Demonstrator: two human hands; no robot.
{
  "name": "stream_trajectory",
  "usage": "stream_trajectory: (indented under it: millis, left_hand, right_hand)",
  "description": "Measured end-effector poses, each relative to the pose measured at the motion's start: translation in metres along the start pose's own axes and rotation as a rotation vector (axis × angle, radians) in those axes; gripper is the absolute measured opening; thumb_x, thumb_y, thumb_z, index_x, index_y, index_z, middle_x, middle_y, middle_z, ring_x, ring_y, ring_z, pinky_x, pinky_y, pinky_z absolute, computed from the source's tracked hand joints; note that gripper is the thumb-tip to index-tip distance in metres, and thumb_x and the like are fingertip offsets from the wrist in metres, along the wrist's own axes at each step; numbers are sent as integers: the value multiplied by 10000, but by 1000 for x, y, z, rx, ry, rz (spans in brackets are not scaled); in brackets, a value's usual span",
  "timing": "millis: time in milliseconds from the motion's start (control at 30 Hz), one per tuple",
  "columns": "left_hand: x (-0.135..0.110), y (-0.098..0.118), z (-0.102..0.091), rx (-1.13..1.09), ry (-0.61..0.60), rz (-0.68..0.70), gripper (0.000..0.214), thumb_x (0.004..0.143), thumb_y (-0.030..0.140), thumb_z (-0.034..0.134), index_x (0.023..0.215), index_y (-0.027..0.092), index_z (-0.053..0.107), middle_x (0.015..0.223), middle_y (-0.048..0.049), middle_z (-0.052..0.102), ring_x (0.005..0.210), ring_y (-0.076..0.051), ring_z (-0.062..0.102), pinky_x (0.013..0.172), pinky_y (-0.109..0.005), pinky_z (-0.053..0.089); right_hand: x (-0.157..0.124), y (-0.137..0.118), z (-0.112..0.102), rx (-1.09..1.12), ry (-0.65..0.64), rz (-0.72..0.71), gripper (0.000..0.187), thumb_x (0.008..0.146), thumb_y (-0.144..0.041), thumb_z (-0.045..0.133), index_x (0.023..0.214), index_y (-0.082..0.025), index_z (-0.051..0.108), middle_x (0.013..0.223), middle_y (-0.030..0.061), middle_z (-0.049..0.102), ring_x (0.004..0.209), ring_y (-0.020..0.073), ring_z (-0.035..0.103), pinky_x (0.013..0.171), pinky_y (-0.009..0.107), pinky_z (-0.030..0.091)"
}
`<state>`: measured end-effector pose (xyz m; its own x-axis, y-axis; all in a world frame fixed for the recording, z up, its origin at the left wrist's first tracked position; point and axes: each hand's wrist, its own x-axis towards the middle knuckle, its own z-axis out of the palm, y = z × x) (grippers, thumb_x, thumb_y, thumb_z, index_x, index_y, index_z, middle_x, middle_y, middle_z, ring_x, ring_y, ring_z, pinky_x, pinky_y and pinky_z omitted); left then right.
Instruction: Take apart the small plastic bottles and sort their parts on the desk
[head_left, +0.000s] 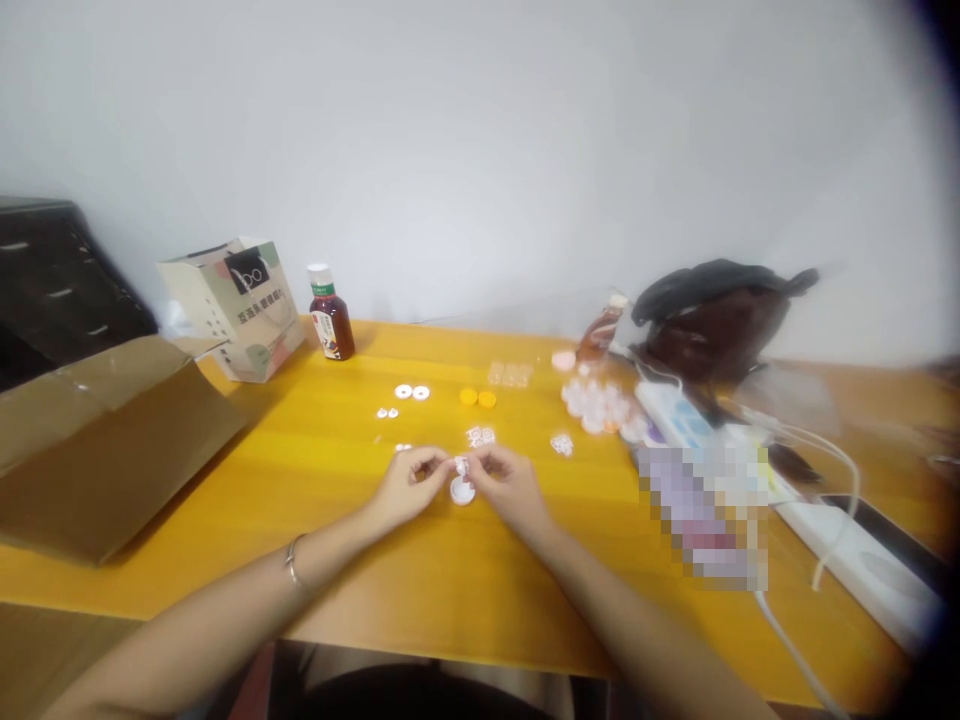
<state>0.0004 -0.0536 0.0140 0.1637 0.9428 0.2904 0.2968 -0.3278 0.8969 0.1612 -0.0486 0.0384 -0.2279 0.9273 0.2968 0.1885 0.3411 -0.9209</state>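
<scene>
Both hands meet over the middle of the yellow table (315,560). My left hand (409,487) and my right hand (506,487) each pinch a small white piece (461,467) held between them. Just below it a small white round cap (462,491) lies on the table between the hands. A thin bracelet (292,565) circles my left wrist. Other small white rings (412,392), two yellow caps (478,398) and little clear packets (481,436) lie further back.
An open cardboard box (105,440) stands at the left, with a paper bag (236,305) and a brown bottle (329,315) behind it. A pile of pale caps (600,405), a dark bag (712,310), a white power strip (825,530) and cables fill the right.
</scene>
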Motion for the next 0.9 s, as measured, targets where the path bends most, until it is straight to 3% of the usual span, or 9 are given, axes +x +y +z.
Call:
stream_trajectory:
  millis: [200, 400, 533, 733, 900]
  left_hand:
    - [1, 8, -3, -199, -76, -63, 299, 788, 396, 558, 734, 115, 646, 641, -34, 615, 604, -119, 536, 609, -215, 434]
    - [4, 6, -9, -287, -102, -121, 316, 774, 418, 579, 752, 110, 645, 635, -27, 592, 590, -104, 510, 587, -201, 419]
    - [3, 8, -9, -292, -125, -124, 316, 775, 416, 577, 747, 109, 645, 637, -30, 596, 594, -106, 508, 583, -201, 410]
    - [2, 14, -7, -212, -126, -50, 344, 767, 444, 573, 678, 119, 641, 608, -34, 610, 567, -111, 509, 565, -213, 413]
    - [2, 14, -6, -203, -115, -59, 358, 762, 454, 572, 668, 115, 643, 595, -35, 614, 557, -113, 517, 557, -213, 414]
  right_hand:
    - [4, 0, -1, 231, -50, 106, 177, 758, -296, 546, 661, -172, 627, 552, -4, 608, 491, 115, 556, 508, 231, 490]
    - [4, 0, -1, 282, -111, 101, 258, 804, -405, 516, 788, -173, 626, 608, 2, 625, 557, 122, 584, 569, 246, 510]
    - [3, 2, 0, 332, -104, 126, 235, 741, -387, 612, 862, -192, 566, 603, -33, 606, 549, 110, 580, 556, 231, 493]
    - [4, 3, 2, 310, -128, 157, 246, 728, -415, 619, 705, -190, 522, 586, -30, 602, 529, 104, 569, 530, 220, 470]
    - [4, 5, -1, 203, -146, 105, 263, 772, -439, 562, 710, -192, 499, 584, -24, 588, 510, 106, 547, 502, 222, 457]
